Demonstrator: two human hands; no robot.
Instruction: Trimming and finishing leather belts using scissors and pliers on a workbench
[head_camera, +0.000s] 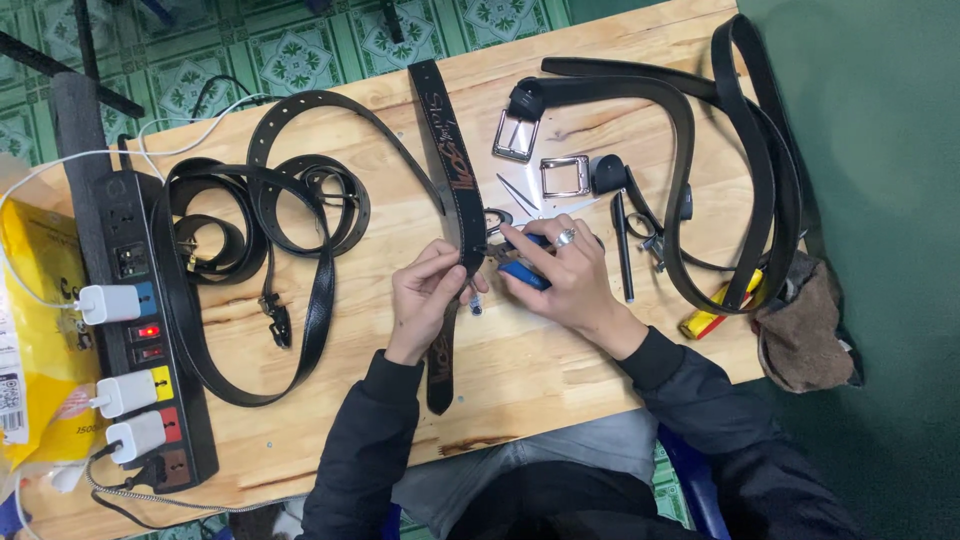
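Pinched between the thumb and fingers of the left hand (428, 290) is a black belt with tooled lettering (449, 170), held where it crosses the middle of the wooden worktop (560, 370); its far end runs toward the back edge and its near end hangs over the front edge. The right hand (565, 275), a ring on one finger, is closed around a blue-handled tool (524, 273), whose working end is pressed against the belt just beside the left fingertips. What kind of tool it is cannot be told, as its tip is hidden by the fingers.

Two loose metal buckles (540, 155) are laid near the back edge, with a black pen-like tool (622, 250) just right of the right hand. More black belts (255, 215) are coiled toward the left edge, and others are looped at the right edge. A power strip with white chargers (135, 330) is set along the left edge.

A slip seems the main risk: the tool is worked very close to the left fingertips, so a skid off the leather could catch them. The belt could also be dragged sideways, since its overhanging end is unsupported.
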